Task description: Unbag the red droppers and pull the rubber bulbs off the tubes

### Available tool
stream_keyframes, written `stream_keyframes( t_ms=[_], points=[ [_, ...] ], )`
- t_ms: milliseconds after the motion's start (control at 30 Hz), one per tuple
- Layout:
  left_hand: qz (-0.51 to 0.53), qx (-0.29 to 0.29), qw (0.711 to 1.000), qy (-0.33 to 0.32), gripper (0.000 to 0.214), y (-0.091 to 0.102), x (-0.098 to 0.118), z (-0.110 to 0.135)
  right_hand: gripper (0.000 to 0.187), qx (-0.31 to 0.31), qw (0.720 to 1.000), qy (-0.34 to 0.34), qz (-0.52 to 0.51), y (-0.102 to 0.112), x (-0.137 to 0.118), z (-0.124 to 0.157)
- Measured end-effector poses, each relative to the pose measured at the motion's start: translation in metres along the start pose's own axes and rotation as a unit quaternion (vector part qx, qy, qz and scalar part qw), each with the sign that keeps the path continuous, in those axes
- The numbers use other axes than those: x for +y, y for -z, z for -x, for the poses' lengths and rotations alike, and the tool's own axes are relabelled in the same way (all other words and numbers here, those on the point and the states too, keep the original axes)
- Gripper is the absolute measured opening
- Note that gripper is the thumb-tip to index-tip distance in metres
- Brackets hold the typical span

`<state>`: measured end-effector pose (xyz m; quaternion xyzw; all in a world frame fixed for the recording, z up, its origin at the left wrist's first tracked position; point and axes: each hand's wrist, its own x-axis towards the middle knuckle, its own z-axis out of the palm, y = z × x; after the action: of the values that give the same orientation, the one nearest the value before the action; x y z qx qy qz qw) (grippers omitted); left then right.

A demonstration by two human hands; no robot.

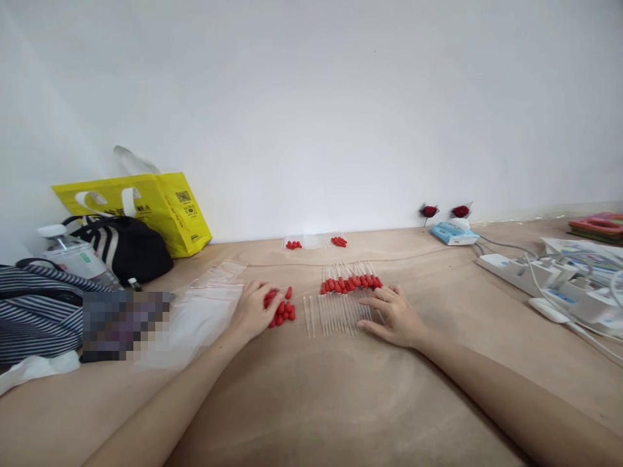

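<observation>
A loose pile of small red rubber dropper bulbs (286, 313) lies on the table in front of me. My left hand (254, 310) rests at the pile's left side, thumb and fingers apart, with some bulbs showing between them. To the right, clear thin glass tubes (335, 316) lie side by side in a row. Beyond that row are droppers (351, 283) with red bulbs fitted on their ends, tips pointing away from me. My right hand (393, 318) lies over the right end of the tubes, fingers spread, its fingertips touching or close above the glass.
Clear plastic bags (204, 311) lie left of my left hand. Two small bagged groups of red bulbs (294, 245) sit by the wall. A yellow bag (189, 220) and black bag (141, 246) stand left; a tissue pack (455, 233) and power strips (540, 279) are right.
</observation>
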<state>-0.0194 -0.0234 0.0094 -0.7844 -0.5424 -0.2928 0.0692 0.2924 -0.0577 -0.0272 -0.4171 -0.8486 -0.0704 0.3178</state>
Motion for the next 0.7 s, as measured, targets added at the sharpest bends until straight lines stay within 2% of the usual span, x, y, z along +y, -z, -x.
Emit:
stream_keyframes(
  t_ms=[133, 267, 467, 700],
  points=[
    [0.02, -0.117, 0.991, -0.07, 0.016, -0.015, 0.039, -0.024, 0.064, -0.045, 0.999, -0.019, -0.004, 0.013, 0.011, 0.01],
    [0.035, -0.168, 0.976, -0.134, 0.023, -0.034, 0.061, -0.05, 0.083, -0.083, 0.994, -0.067, -0.007, 0.018, 0.012, 0.01],
    [0.036, -0.203, 0.964, -0.166, 0.025, -0.051, 0.065, -0.072, 0.088, -0.125, 0.988, -0.091, -0.007, 0.016, 0.009, 0.005],
    [0.026, -0.208, 0.963, -0.17, 0.021, -0.057, 0.062, -0.076, 0.089, -0.14, 0.985, -0.105, -0.012, 0.009, 0.004, -0.003]
  ],
)
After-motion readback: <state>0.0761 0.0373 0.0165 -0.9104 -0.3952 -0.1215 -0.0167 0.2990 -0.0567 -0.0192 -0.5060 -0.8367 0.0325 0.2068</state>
